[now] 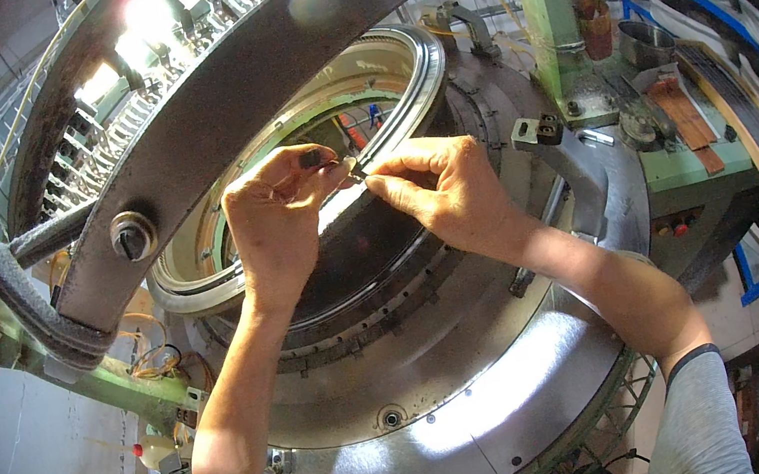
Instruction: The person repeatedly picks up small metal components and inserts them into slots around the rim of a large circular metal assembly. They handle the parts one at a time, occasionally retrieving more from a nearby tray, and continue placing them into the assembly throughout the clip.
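Observation:
My left hand (271, 210) and my right hand (437, 188) meet above the metal ring (432, 75) of a large round machine. Between their fingertips is a small thin metal piece (356, 173), too small to tell its kind. The right thumb and forefinger pinch it at one end, and the left fingertips close on the other. A small dark piece (312, 158) shows by the curled fingers of my left hand; whether it is separate is hard to see. Both hands are closed.
A curved dark metal band (266, 54) with rows of small metal parts slants over the ring. On the right, a green ledge (682, 166) holds a metal pot (646, 43) and a long wooden-edged block (735, 108). A broad metal skirt (420, 463) lies nearer me. A grey-wrapped bar (18, 290) juts at left.

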